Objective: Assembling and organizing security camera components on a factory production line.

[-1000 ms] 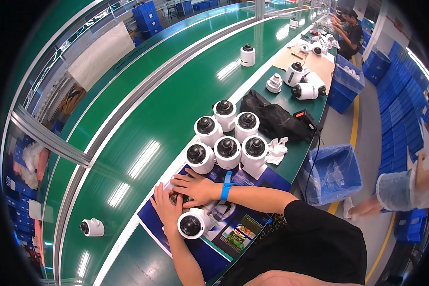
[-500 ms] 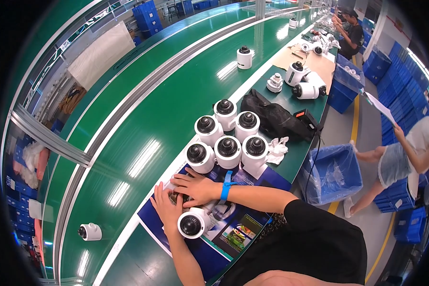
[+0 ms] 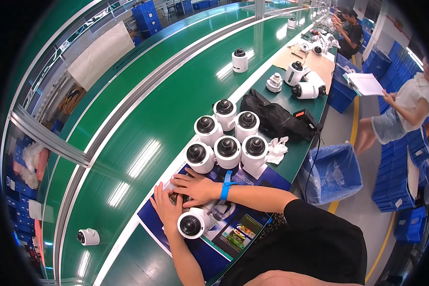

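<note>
A: Starting at the far left, what is on the belt (image 3: 143, 124)?

B: One small white camera (image 3: 87, 236) lies alone on the green belt, well apart from everything else.

A: And the hands?

B: The left hand (image 3: 164, 208) lies flat with the fingers spread, palm down on the blue mat (image 3: 252, 181), touching a small dark part (image 3: 177, 198) between the two hands. It grips nothing that I can see. Just beside its wrist lies a white dome camera (image 3: 191, 224), lens pointing towards the person.

A: The right hand?

B: The right hand (image 3: 196, 187) reaches across from the right, palm down, fingers stretched out over the same dark part and pressing on it. Whether the fingers close round anything underneath I cannot tell. A blue wristband (image 3: 226, 186) sits on that wrist.

A: What stands beyond the hands?

B: Six white dome cameras (image 3: 227, 138) stand upright in a tight cluster at the edge of the bench, touching one another, dark lenses facing up. To their right lie a crumpled white cloth (image 3: 277, 148) and a black bag (image 3: 271, 117).

A: Further right?

B: A blue bin (image 3: 333, 171) lined with clear plastic stands on the floor beside the bench. Farther off a person (image 3: 400, 114) holds a sheaf of papers (image 3: 367, 83).
</note>
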A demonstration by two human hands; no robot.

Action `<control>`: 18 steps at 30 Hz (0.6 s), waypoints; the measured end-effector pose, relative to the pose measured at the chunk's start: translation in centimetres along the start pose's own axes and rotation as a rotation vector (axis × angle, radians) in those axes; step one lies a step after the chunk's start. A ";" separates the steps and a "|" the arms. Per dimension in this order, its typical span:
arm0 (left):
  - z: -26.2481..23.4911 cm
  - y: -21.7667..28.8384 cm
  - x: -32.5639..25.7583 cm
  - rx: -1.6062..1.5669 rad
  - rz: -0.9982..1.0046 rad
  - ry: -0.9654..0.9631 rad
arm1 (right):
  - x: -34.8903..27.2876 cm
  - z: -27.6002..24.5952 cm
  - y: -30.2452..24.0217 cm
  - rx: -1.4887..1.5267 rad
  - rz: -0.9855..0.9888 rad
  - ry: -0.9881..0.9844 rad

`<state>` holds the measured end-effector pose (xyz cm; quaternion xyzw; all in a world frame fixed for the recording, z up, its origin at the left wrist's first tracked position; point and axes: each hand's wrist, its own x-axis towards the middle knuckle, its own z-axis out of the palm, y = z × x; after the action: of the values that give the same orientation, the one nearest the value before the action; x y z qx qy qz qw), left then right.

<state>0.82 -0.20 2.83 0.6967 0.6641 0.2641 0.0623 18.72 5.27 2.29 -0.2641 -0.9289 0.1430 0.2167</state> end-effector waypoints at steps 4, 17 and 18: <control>0.0 -0.1 -0.1 0.001 -0.007 -0.003 | 0.0 -0.2 -0.1 -0.006 -0.001 -0.015; 0.0 0.1 0.0 -0.007 -0.012 0.008 | 0.0 0.1 0.0 -0.013 0.005 -0.025; -0.1 0.2 0.0 -0.037 -0.038 0.002 | 0.0 0.1 0.1 -0.014 0.005 -0.025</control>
<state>1.00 -0.23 2.98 0.6824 0.6723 0.2757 0.0794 18.68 5.29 2.15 -0.2662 -0.9318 0.1405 0.2030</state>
